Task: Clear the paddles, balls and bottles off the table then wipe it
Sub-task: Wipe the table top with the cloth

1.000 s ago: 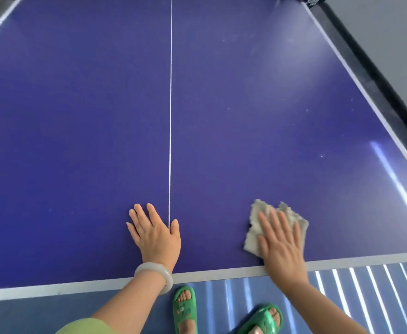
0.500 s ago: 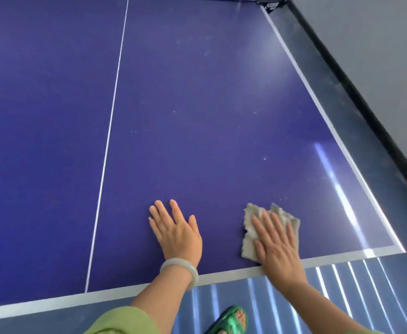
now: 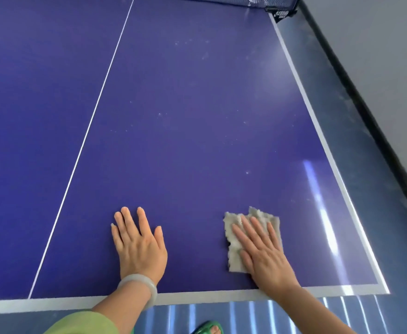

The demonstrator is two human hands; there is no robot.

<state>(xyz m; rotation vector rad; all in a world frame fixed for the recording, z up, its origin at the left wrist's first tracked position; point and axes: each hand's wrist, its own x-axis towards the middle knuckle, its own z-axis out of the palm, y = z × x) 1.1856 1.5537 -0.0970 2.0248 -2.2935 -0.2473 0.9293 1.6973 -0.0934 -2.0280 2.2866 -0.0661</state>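
cloth (image 3: 257, 216): near right corner of tabletop (image 3: 197, 116), pinned flat under your right hand (image 3: 262, 251), fingers straight, likely so it drags dust. left hand (image 3: 138, 244): flat, empty, probably bracing your lean. edges: just behind your wrists, close on right. open room: ahead toward net (image 3: 257, 1).

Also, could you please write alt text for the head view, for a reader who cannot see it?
A person's right hand presses a pale cloth flat on a blue table tennis table near its right corner, while the left hand, wearing a pale bangle, rests flat beside it.
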